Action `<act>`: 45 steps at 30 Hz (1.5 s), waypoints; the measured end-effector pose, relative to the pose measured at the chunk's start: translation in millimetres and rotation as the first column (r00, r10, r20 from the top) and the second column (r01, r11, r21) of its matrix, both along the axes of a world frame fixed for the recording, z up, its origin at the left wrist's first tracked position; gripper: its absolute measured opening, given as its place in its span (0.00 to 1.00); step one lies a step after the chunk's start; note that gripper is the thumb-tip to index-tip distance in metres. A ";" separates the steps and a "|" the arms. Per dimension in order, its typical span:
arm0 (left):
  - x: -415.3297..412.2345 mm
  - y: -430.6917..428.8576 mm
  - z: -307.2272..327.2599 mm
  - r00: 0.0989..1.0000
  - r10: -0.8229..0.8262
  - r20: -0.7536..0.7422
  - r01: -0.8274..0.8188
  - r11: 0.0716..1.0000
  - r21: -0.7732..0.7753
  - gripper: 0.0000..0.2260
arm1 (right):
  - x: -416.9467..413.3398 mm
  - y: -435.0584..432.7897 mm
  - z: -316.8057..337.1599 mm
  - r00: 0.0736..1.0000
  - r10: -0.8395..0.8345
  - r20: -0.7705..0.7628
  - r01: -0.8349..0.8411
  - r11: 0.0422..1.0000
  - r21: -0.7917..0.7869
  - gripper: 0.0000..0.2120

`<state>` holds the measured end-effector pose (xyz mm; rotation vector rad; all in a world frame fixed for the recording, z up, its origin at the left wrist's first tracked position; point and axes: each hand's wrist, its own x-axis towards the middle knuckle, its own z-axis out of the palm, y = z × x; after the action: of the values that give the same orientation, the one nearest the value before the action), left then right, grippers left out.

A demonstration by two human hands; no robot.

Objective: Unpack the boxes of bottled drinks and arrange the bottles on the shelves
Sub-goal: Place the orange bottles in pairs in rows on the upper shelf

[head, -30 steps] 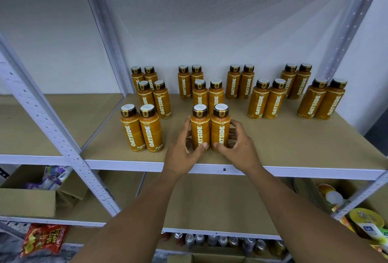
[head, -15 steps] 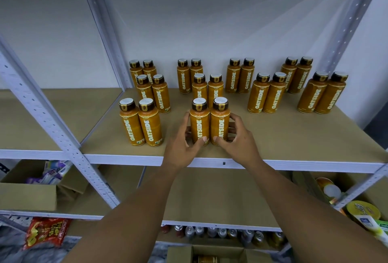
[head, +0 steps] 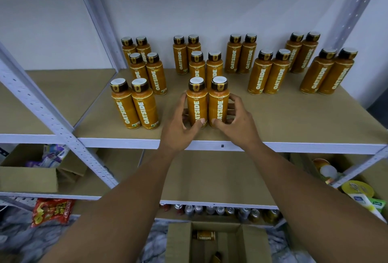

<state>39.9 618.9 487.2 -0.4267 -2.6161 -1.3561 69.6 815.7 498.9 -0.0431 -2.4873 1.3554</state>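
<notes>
Two orange Oatside bottles with brown caps stand upright side by side near the front of the tan shelf (head: 283, 124). My left hand (head: 180, 128) curls round the left bottle (head: 197, 103), thumb on its front. My right hand (head: 237, 122) curls round the right bottle (head: 218, 103) the same way. Behind and to both sides, several more pairs of the same bottles (head: 134, 105) stand in rows back to the wall. An open cardboard box (head: 180, 241) sits on the floor below, with a bottle (head: 205, 235) lying in it.
White metal uprights (head: 48, 113) frame the shelf. The lower shelf holds an open carton (head: 27, 176) at left and packaged goods (head: 357, 193) at right. Cans (head: 220, 210) line the bottom shelf. A red snack bag (head: 52, 210) lies at lower left.
Both hands stay around the front pair of bottles. The view has tilted downward, bringing the floor box into sight.
</notes>
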 end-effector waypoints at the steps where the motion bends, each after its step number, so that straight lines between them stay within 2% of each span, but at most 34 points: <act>1: 0.0 0.2 0.3 1.000 0.001 0.000 -0.001 1.000 -0.001 0.43 | -0.2 -0.3 -0.4 1.000 -0.001 -0.002 0.001 1.000 0.004 0.40; 5: -0.4 1.1 -1.2 1.000 0.005 -0.005 -0.005 1.000 -0.015 0.45 | -1.4 -0.7 -2.5 1.000 -0.007 -0.004 0.007 1.000 0.017 0.43; 17: -0.8 1.2 -3.1 1.000 0.006 -0.030 -0.006 1.000 -0.031 0.45 | -2.7 -0.5 -5.2 1.000 -0.007 -0.006 0.007 0.997 0.074 0.42; 20: -0.1 -0.6 -0.8 1.000 0.007 -0.029 -0.007 1.000 -0.003 0.49 | 0.3 -1.4 -2.1 1.000 -0.003 -0.022 0.004 0.999 0.047 0.44; 24: 19.8 1.4 -5.0 0.994 0.094 -0.060 -0.092 0.995 0.047 0.53 | 17.3 -3.6 -11.8 0.994 -0.077 -0.075 0.081 0.996 0.048 0.44; 26: 44.7 0.2 -23.9 0.981 0.135 -0.143 -0.130 0.991 0.044 0.49 | 40.9 -4.6 -32.5 0.987 -0.120 -0.110 0.131 0.986 0.105 0.42; 29: 92.5 -3.6 -78.3 0.961 0.106 -0.257 -0.122 0.991 -0.049 0.41 | 85.3 -6.2 -81.4 0.953 -0.097 -0.286 0.178 0.946 0.272 0.35; 31: 123.4 -5.7 -122.3 0.976 0.043 -0.212 -0.068 0.992 -0.110 0.35 | 111.9 -7.3 -122.3 0.947 -0.060 -0.314 0.168 0.929 0.329 0.31; 34: 160.9 -8.5 -183.8 0.997 -0.004 -0.077 -0.008 0.988 -0.154 0.27 | 143.6 -8.9 -182.4 0.979 -0.095 -0.180 0.147 0.942 0.303 0.26; 37: 184.3 -11.7 -229.6 0.995 -0.029 0.099 0.047 0.982 -0.184 0.26 | 166.5 -7.8 -234.0 0.994 -0.112 0.017 0.105 0.966 0.238 0.24; 42: 196.1 -17.0 -289.9 0.942 0.007 0.335 0.072 0.972 -0.223 0.31 | 197.2 1.1 -303.6 0.939 -0.095 0.331 0.027 0.979 0.204 0.33; 45: 195.9 -19.2 -325.2 0.894 0.009 0.448 0.109 0.965 -0.238 0.32 | 213.0 8.3 -341.8 0.894 -0.097 0.437 0.013 0.981 0.192 0.32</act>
<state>235.9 599.7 162.0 -0.2346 -3.2019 -1.2521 282.7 824.0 157.1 -0.4276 -2.9512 1.1889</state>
